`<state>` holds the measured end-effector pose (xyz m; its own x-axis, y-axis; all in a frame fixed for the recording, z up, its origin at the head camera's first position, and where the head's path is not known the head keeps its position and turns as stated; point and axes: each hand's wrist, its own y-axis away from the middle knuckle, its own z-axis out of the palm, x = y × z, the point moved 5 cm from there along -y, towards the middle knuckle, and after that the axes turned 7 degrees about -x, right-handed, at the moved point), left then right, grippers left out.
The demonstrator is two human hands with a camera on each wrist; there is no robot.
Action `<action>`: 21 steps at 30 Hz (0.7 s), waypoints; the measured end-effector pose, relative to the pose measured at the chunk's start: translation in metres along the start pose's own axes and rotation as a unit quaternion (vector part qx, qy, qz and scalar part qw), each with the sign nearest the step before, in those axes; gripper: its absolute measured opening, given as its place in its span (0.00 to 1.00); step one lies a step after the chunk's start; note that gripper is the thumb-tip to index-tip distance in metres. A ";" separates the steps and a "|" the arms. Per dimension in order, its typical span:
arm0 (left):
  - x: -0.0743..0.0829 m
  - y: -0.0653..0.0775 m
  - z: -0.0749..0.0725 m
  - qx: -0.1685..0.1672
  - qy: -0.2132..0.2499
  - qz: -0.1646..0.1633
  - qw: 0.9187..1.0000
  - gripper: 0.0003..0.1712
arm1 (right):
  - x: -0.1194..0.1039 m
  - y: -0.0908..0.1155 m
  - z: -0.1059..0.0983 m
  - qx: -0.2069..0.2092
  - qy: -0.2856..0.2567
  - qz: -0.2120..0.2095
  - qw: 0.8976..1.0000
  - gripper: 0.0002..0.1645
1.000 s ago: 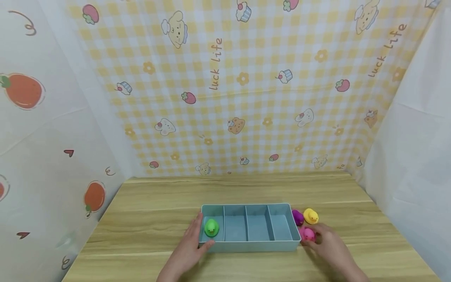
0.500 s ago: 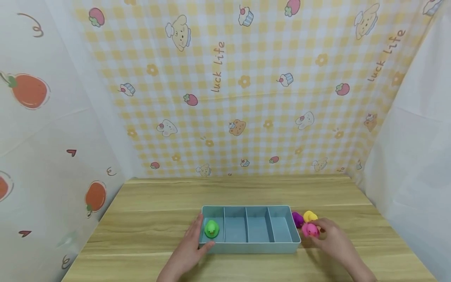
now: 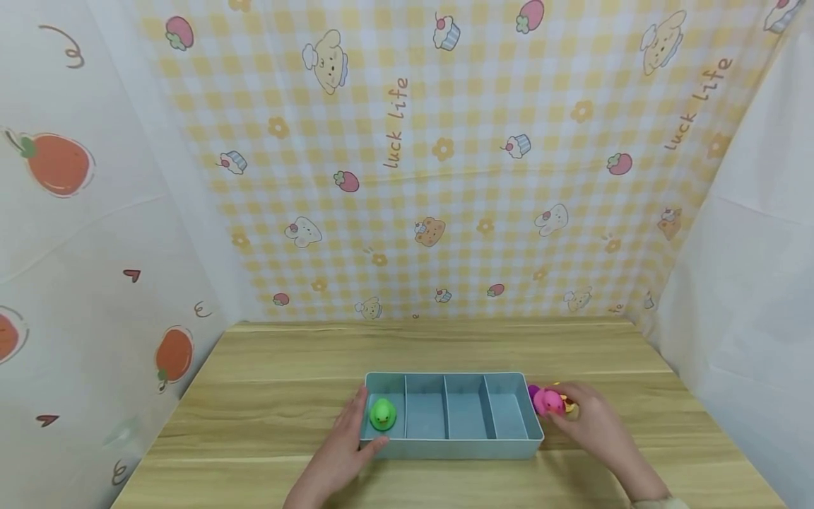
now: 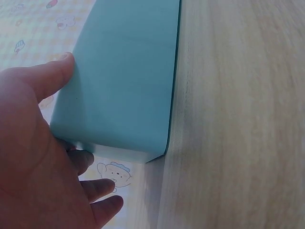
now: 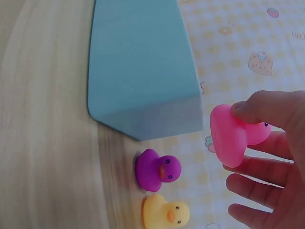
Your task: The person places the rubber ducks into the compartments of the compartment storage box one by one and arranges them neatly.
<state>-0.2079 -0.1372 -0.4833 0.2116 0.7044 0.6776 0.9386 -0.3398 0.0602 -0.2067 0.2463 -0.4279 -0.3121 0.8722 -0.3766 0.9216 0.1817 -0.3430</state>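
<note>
A bright pink rubber duck (image 5: 230, 136) is pinched between the thumb and fingers of my right hand (image 3: 594, 422). It hangs above the tabletop, just right of the blue-grey divided box (image 3: 451, 449). Below it, a purple rubber duck (image 5: 150, 171) and a yellow rubber duck (image 5: 162, 212) stand beside the box's right end, both largely covered in the head view. My left hand (image 3: 340, 445) rests against the box's left end, its fingers fairly straight along the side and its thumb at the front. In the leftmost compartment sits a green rubber duck (image 3: 382, 415).
The box has several compartments in a row, with thin dividers (image 3: 446, 406) between them. Under everything is a wood-grain table (image 3: 286, 367). A yellow checked cloth (image 3: 381, 212) rises behind it, with pale sheets on both sides.
My right hand has raised the pink duck off the table and brought it back and slightly left, over the purple and yellow ducks. My left hand stays at the box's end.
</note>
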 end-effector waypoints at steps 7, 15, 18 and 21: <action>0.001 0.001 0.000 0.000 -0.001 0.003 1.000 0.52 | -0.010 -0.008 0.003 -0.010 0.000 -0.002 1.000 0.21; -0.001 0.000 0.002 -0.003 -0.003 -0.002 1.000 0.51 | -0.024 -0.011 0.010 -0.018 -0.017 -0.019 1.000 0.21; -0.002 -0.001 0.002 -0.005 -0.003 -0.007 1.000 0.51 | -0.030 -0.012 0.012 -0.011 -0.021 -0.031 0.999 0.21; -0.002 -0.001 0.002 -0.005 -0.001 -0.006 1.000 0.51 | -0.035 -0.014 0.015 -0.011 -0.029 -0.035 0.999 0.21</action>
<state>-0.2086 -0.1373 -0.4857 0.2002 0.7101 0.6750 0.9382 -0.3374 0.0767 -0.2120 0.2067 -0.4225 -0.3884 0.8294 -0.4015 0.9015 0.2518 -0.3519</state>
